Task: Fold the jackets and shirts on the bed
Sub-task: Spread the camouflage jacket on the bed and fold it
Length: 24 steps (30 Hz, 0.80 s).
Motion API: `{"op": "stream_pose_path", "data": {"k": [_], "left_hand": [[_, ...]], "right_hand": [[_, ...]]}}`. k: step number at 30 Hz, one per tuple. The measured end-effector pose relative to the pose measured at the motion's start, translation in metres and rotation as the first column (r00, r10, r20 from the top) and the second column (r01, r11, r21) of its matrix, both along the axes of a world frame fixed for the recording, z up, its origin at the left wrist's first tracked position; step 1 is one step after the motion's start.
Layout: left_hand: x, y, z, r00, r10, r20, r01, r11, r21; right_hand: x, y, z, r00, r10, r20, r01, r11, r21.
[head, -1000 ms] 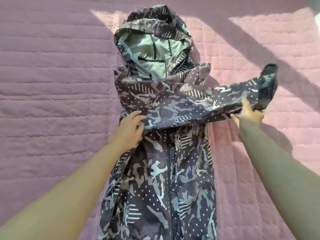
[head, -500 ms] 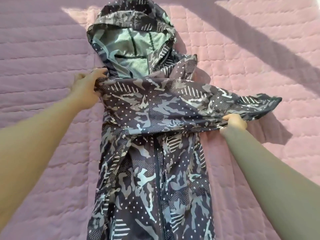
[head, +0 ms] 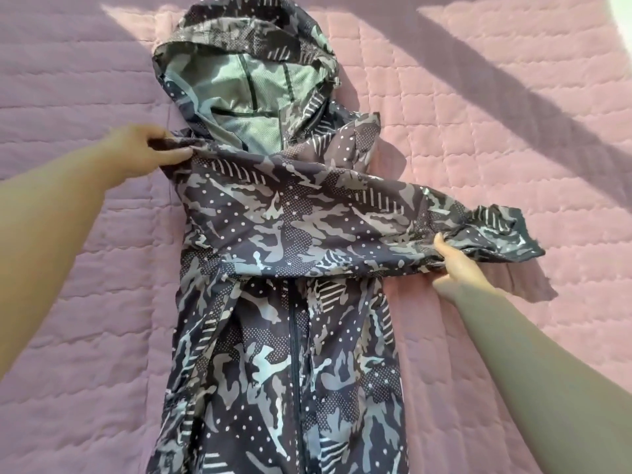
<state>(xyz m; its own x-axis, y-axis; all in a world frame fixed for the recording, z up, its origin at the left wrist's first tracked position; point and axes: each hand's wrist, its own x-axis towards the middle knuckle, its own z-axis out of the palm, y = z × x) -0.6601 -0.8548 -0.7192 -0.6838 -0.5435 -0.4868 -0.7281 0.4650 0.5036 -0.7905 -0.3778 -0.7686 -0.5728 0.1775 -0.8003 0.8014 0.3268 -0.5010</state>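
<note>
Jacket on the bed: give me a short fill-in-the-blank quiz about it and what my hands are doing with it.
1. The left hand pinches the jacket at the shoulder, right beside its ____.
2. The right hand grips the ____ laid across the jacket's chest.
3. The jacket lies on the bedspread with its zipper facing ____.
Missing words: hood; sleeve; up.
</note>
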Motion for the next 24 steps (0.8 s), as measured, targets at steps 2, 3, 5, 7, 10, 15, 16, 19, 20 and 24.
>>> {"op": "stream_pose_path", "data": {"k": [2, 3, 5, 7, 10, 15, 16, 19, 20, 24], "left_hand": [[-0.001, 0.011, -0.007, 0.992, 0.086, -0.093, -0.083, 0.996, 0.036], [0.001, 0.016, -0.013, 0.987, 0.103, -0.123, -0.099, 0.994, 0.036], [0.004, 0.022, -0.022, 0.983, 0.09, -0.161, -0.091, 0.996, 0.002], [0.002, 0.019, -0.03, 0.99, 0.05, -0.133, -0.062, 0.994, -0.087], [-0.011, 0.02, -0.025, 0.975, 0.145, -0.167, -0.171, 0.973, -0.157], [-0.025, 0.056, -0.025, 0.922, 0.145, -0.359, -0.247, 0.934, -0.259], [-0.022, 0.065, -0.026, 0.918, 0.132, -0.375, -0.25, 0.925, -0.287], [-0.006, 0.1, -0.034, 0.93, -0.055, -0.363, -0.132, 0.872, -0.471], [0.001, 0.114, -0.04, 0.941, -0.162, -0.298, -0.009, 0.866, -0.499], [0.034, 0.134, -0.078, 0.924, -0.345, 0.161, 0.381, 0.853, -0.357]], "right_hand": [[0.002, 0.004, -0.008, 0.989, -0.083, 0.126, 0.094, 0.992, -0.08], [0.004, 0.001, -0.007, 0.978, -0.125, 0.169, 0.148, 0.98, -0.133], [0.01, -0.006, -0.005, 0.973, -0.151, 0.177, 0.193, 0.947, -0.257], [0.017, -0.007, -0.012, 0.97, -0.184, 0.156, 0.217, 0.948, -0.231], [0.02, -0.002, -0.019, 0.984, -0.178, -0.018, 0.174, 0.973, -0.152], [0.023, 0.0, -0.028, 0.995, -0.101, -0.009, 0.099, 0.986, -0.132], [0.02, -0.001, -0.028, 0.988, -0.151, 0.021, 0.153, 0.974, -0.168], [0.014, -0.005, -0.017, 0.941, -0.301, 0.153, 0.335, 0.888, -0.315], [0.014, -0.008, -0.01, 0.932, -0.339, 0.131, 0.363, 0.859, -0.361], [0.003, -0.007, -0.008, 0.911, -0.403, 0.082, 0.407, 0.855, -0.32]]}}
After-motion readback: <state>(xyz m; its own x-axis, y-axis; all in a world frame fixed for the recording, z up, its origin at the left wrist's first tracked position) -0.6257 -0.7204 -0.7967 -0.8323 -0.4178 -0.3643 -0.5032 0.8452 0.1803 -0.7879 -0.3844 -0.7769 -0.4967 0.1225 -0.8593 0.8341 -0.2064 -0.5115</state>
